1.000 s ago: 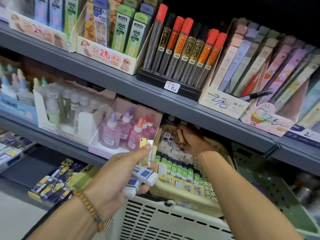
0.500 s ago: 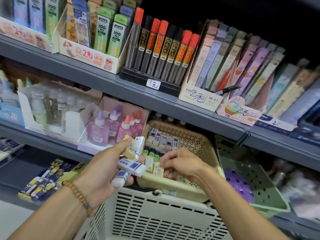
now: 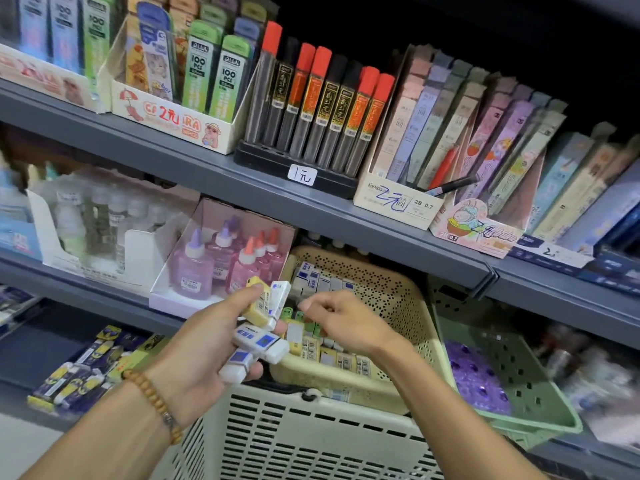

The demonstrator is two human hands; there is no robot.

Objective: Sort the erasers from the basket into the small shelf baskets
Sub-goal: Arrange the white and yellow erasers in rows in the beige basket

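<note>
My left hand (image 3: 204,344) grips a bunch of erasers: a yellow one (image 3: 258,301) under the thumb, a white one (image 3: 280,297) beside it and white erasers with blue labels (image 3: 261,342) across the fingers. My right hand (image 3: 343,322) hovers just right of them with curled fingers, over the beige shelf basket (image 3: 391,299). Nothing shows in its grip. That basket holds rows of white, green and yellow erasers (image 3: 322,351). A white slatted basket (image 3: 311,434) sits below both hands.
A green shelf basket (image 3: 519,386) with purple items stands to the right. Glue bottles in a box (image 3: 221,261) sit left of the beige basket. The upper shelf carries lead tubes (image 3: 322,102) and pencil boxes. Packs lie on the lower left shelf (image 3: 79,368).
My right hand pulled back from deep in the beige basket, where it held a tan eraser, toward my left hand. The view shifted right and down slightly.
</note>
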